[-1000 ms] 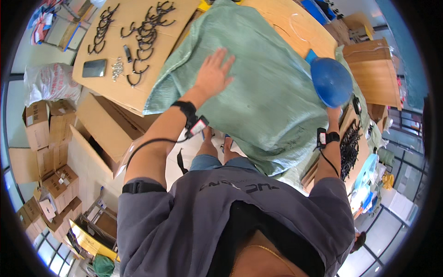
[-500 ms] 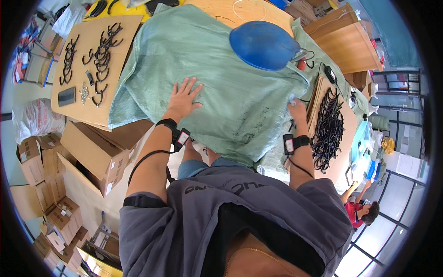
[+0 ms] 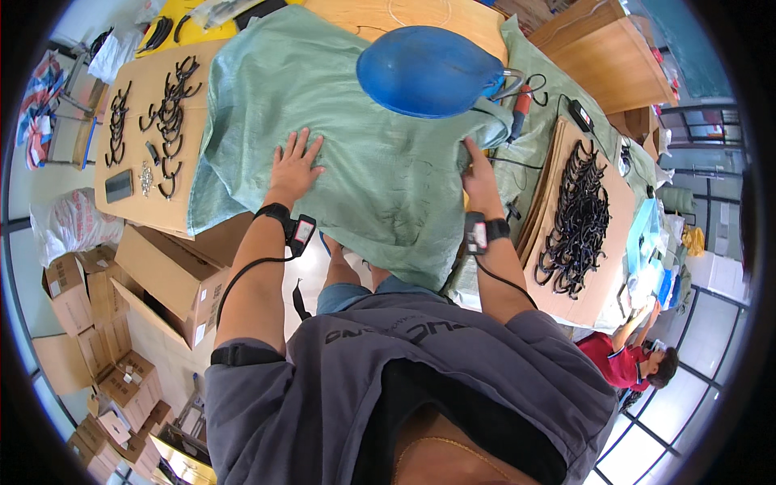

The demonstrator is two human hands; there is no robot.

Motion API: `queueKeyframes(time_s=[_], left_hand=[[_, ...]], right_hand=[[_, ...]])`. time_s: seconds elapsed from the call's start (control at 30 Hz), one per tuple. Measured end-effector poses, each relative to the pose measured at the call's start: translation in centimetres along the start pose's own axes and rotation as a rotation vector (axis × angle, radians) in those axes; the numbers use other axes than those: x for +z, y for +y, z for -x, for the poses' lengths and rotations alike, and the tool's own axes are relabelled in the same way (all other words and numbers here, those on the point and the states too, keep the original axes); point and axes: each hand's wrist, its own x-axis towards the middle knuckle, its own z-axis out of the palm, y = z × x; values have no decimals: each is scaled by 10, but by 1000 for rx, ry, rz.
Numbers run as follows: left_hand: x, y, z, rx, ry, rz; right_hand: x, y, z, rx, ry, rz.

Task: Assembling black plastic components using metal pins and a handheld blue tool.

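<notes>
A green woven plastic sheet point(image 3: 364, 178) lies wrinkled over the table in front of me. My left hand point(image 3: 293, 168) rests flat on it with the fingers spread. At the sheet's right border, my right hand point(image 3: 480, 179) has its fingers closed around the edge; part of the grip is hidden. A blue rounded, seat-like piece point(image 3: 428, 71) with a bent metal tube sits on the sheet's far part. Just right of it lies a red and dark cylindrical tool point(image 3: 521, 111) with a cord.
Black curved hooks point(image 3: 575, 222) are heaped on stacked cardboard point(image 3: 529, 271) at right. More hooks point(image 3: 171, 113), a phone point(image 3: 119, 186) and small metal parts point(image 3: 146, 179) lie on cardboard at left. An open carton point(image 3: 174, 283) stands below. Another person point(image 3: 622, 360) works at far right.
My right hand has moved left, drawing the sheet's right edge in and uncovering more of the corded tool. The left hand stays flat on the sheet. The whole view has shifted a little.
</notes>
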Motion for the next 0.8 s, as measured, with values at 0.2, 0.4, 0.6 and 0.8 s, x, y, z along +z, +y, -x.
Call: queueKeyframes(time_s=[0.2,0.4,0.6,0.8], left_hand=[[-3,0,-3,-4,15,21],[-4,-2,-4,-20,0,32],[-1,-12,-7,-56,21,44],[-3,-12,-16,-73,36,25]], right_hand=[[-8,0,19,860,95,-1624],[-55,-6,1,755,-43,-1309],[-111,-15,-48,430,394,-450],[-96,46,-104,58,658,645]])
